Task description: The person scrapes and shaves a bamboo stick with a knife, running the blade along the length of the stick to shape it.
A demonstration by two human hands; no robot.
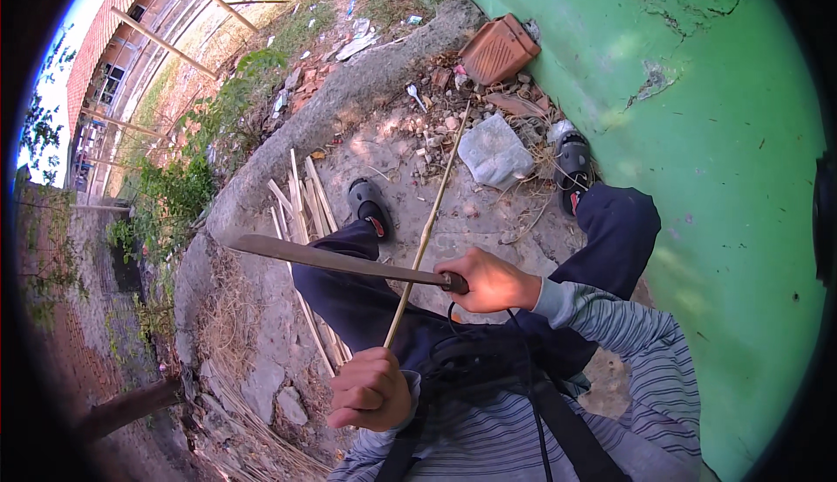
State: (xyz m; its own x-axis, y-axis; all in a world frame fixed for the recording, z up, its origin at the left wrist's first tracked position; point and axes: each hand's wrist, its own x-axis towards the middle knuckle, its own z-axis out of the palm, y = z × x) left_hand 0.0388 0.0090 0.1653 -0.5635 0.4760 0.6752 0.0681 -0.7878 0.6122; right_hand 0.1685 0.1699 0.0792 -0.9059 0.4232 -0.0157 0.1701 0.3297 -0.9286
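Note:
In my right hand (493,280) is a machete (340,260), gripped by its handle, with the long dark blade reaching out to the left over my thigh. My left hand (370,388) is closed around the lower end of a thin bamboo strip (425,236). From that fist the strip slants up and away, between my feet, towards the rubble. The blade crosses the strip near the machete's handle; whether they touch I cannot tell. Beside my left leg lies a pile of pale split bamboo strips (305,199) on the ground.
A green wall (724,220) rises close on my right. A low concrete ledge (331,103) curves along the left and far side. Near my right foot lie a whitish plastic bag (495,151), broken rubble and a terracotta-coloured block (499,50). Plants (179,190) grow beyond the ledge.

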